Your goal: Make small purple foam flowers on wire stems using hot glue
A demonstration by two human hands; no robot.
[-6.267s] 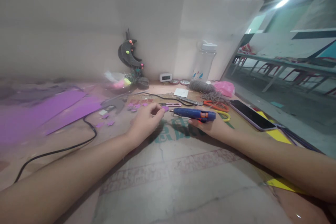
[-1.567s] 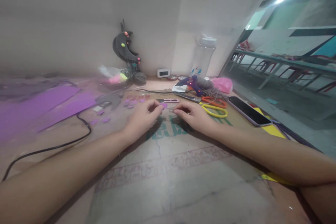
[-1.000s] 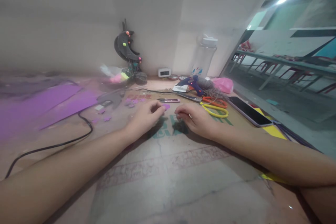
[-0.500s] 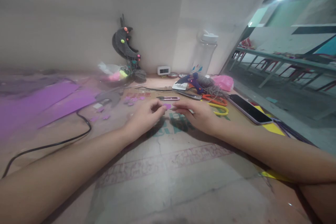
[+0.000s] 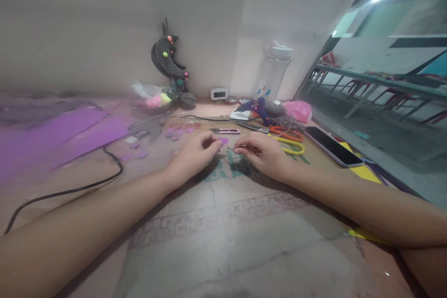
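Note:
Between thumb and fingers, my left hand (image 5: 197, 151) pinches a small purple cutout (image 5: 223, 141), which looks like a piece of felt or foam. A short gap to its right, my right hand (image 5: 263, 152) is closed in a pinch. A thin, needle-like tip (image 5: 230, 149) pokes out from those fingertips; its kind is too small to make out. Just beyond both hands lies a pair of thread snips (image 5: 225, 131). Several small purple cutouts (image 5: 179, 131) rest to the left of my left hand.
Large purple sheets (image 5: 80, 135) and a black cable (image 5: 70, 191) lie at left. Yellow-handled scissors (image 5: 293, 146), orange-handled pliers (image 5: 286, 132), a blue glue gun (image 5: 260, 108), grey yarn (image 5: 279, 114) and a phone (image 5: 333, 146) are at right. Behind stand a bottle (image 5: 274, 74) and a moon ornament (image 5: 165, 58).
My right hand has drawn back a little to the right, away from the purple cutout. The left hand still pinches the cutout in about the same place.

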